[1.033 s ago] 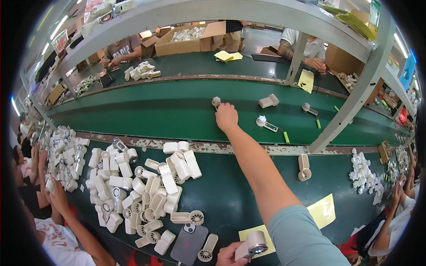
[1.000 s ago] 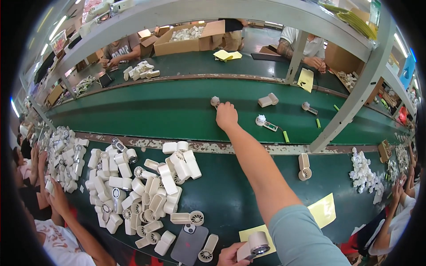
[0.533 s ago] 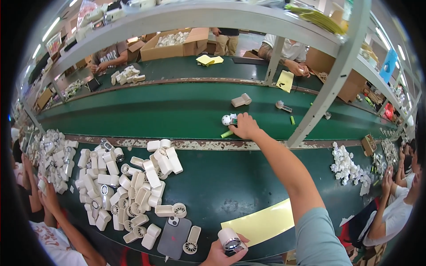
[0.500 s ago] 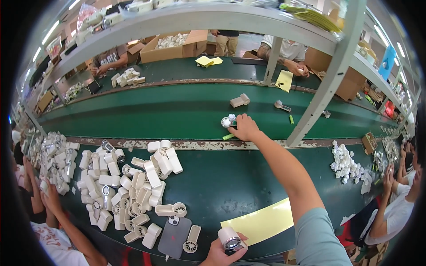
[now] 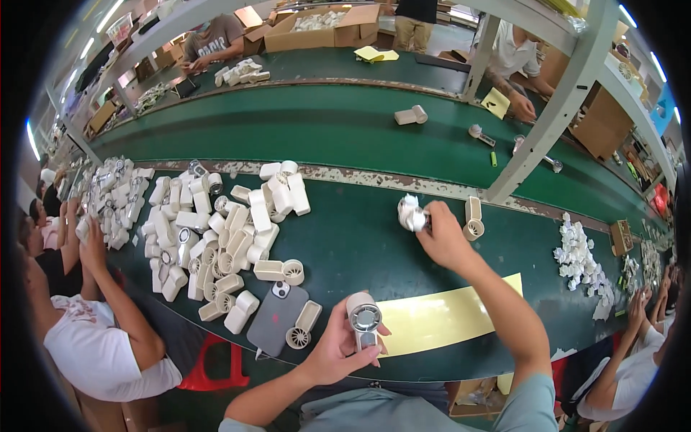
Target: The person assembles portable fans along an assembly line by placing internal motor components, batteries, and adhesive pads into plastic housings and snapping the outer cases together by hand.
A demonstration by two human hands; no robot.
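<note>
My left hand (image 5: 335, 344) is closed around a cream handheld fan (image 5: 364, 317) with a silver ring on its round head, held upright near the table's front edge. Farther off to the right, my right hand (image 5: 448, 237) grips a white fan part (image 5: 412, 214) just above the green table; the piece is partly covered by my fingers. Beside that hand lies a cream half shell (image 5: 473, 219). A yellow sheet (image 5: 446, 317) lies flat between my two arms. Left of my left hand are another half shell (image 5: 304, 324) and a grey phone (image 5: 279, 320).
A big heap of cream fan housings (image 5: 230, 237) covers the table's left. White small parts (image 5: 581, 263) are piled at right. A metal post (image 5: 536, 137) rises beyond my right hand. The green belt (image 5: 288, 129) carries a few fan parts. People sit at both sides and across.
My right hand has drawn back from the belt to the table with the white fan part. My left hand has lifted the fan into fuller view. The whole view has shifted.
</note>
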